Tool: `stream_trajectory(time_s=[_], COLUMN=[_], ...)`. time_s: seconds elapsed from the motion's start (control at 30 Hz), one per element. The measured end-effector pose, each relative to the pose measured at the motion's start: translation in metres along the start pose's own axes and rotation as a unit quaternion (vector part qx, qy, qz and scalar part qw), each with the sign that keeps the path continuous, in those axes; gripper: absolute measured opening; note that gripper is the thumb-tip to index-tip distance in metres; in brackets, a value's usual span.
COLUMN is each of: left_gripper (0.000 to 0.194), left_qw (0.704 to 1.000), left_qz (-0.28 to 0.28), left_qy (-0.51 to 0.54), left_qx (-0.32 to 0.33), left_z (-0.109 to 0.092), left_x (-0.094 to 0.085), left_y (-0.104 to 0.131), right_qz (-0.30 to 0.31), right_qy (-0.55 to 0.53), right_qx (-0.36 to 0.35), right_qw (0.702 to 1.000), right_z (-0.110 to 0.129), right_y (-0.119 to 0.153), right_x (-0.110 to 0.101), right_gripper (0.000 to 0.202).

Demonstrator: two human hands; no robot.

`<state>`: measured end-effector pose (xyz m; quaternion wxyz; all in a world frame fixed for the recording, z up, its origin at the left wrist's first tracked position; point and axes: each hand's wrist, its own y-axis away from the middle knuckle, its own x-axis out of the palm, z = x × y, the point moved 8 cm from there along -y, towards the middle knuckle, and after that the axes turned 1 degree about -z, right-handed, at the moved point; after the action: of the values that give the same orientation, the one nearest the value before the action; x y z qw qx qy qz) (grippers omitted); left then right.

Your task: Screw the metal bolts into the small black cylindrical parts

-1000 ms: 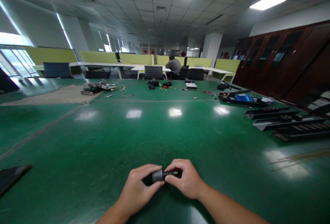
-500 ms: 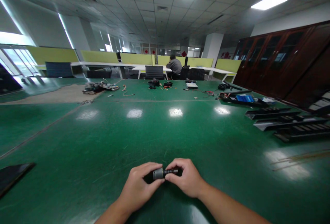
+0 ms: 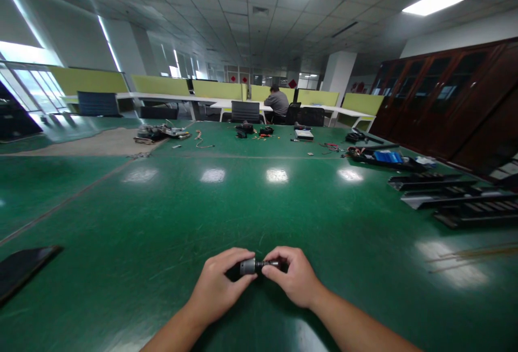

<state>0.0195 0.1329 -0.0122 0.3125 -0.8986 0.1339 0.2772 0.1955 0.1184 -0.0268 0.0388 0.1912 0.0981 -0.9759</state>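
Note:
A small cylindrical part (image 3: 247, 266), grey metal with a thin dark shaft at its right end, is held between both hands just above the green table (image 3: 162, 217). My left hand (image 3: 216, 286) grips the grey body and the dark left end. My right hand (image 3: 293, 278) pinches the dark shaft with thumb and fingers. Both forearms reach in from the bottom edge of the head view.
A flat dark tablet (image 3: 22, 265) lies at the near left. Black rails and trays (image 3: 453, 201) lie at the right. Tools, wires and a blue box (image 3: 384, 156) are scattered at the far end. A person (image 3: 277, 105) sits at a desk beyond, facing away.
Both hands stay closed on the part in the same grip. The view has shifted slightly, so the hands sit a little higher in the picture.

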Motion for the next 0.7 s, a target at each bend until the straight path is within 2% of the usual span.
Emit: stream_trajectory(time_s=[0.7], left_gripper=[0.031], left_qw=[1.0], left_qz=[-0.009], left_qy=[-0.001], left_qx=[-0.009], left_z=[0.0008], left_x=[-0.0045], left_y=[-0.0024], right_qz=[-0.017], right_qy=[-0.022], right_qx=[-0.006], right_qw=[1.0], right_z=[0.002], right_y=[0.0008], right_x=[-0.0043], right_gripper=[0.012])
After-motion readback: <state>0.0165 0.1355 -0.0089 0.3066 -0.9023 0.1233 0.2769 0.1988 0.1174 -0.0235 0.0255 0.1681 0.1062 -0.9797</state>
